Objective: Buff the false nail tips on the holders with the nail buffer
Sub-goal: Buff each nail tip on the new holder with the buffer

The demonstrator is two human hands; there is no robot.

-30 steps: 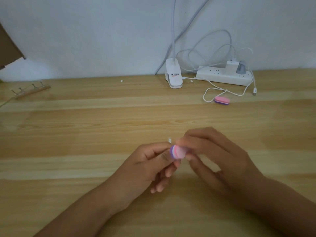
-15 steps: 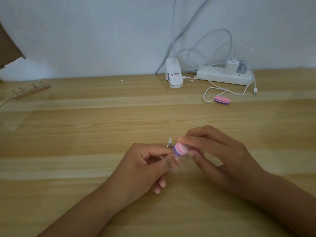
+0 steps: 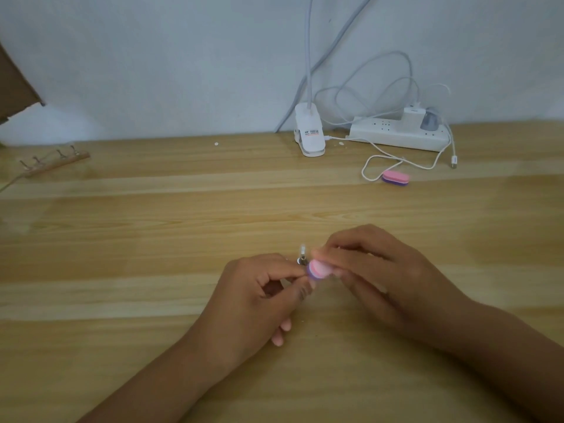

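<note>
Low at frame centre, the left hand [image 3: 259,297] pinches a metal holder [image 3: 302,261] bearing a clear false nail tip [image 3: 302,249] — the right hand [image 3: 381,279] grips a pink-and-purple oval nail buffer [image 3: 317,270] just beside it. At upper right lies a second pink-and-purple buffer [image 3: 395,178].

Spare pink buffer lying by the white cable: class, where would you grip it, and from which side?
Probably pinch the spare buffer across its two long edges at mid-length, coming from above on the near side. It lies flat, pink face up, so those edges offer the catch; the white cable loops by its left end.
</note>
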